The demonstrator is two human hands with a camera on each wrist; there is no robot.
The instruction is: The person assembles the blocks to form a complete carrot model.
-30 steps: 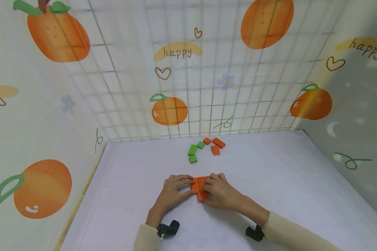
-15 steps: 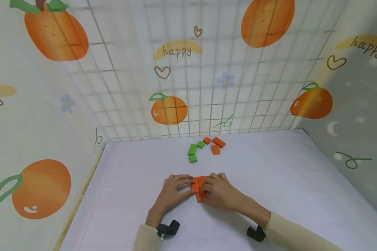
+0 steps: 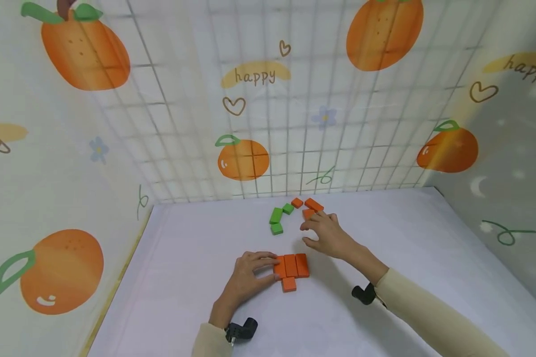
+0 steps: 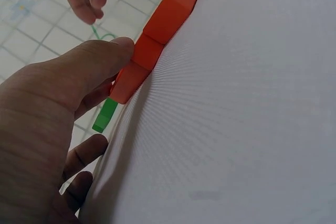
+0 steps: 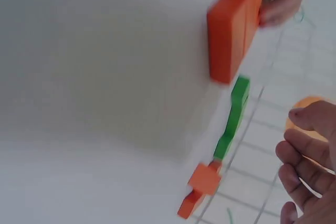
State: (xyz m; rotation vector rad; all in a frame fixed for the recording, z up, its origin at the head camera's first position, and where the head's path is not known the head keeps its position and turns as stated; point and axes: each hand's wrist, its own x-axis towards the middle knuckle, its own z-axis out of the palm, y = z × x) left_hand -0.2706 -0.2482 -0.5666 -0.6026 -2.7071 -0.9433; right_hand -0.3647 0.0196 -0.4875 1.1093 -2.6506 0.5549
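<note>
Left hand, thumb and fingers curled, pinches the left end of a row of three orange blocks on the table; a small orange block abuts the row's near edge. Right hand, fingers parted and loosely bent, holds nothing visible beside a partly covered far orange block. Uneven pressure from the left fingers could skew the row; a low right-hand approach could nudge the neighbouring long orange block.

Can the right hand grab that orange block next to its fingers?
Probably yes: the right hand looks empty and close by, and nothing seems to lie on the orange block.
</note>
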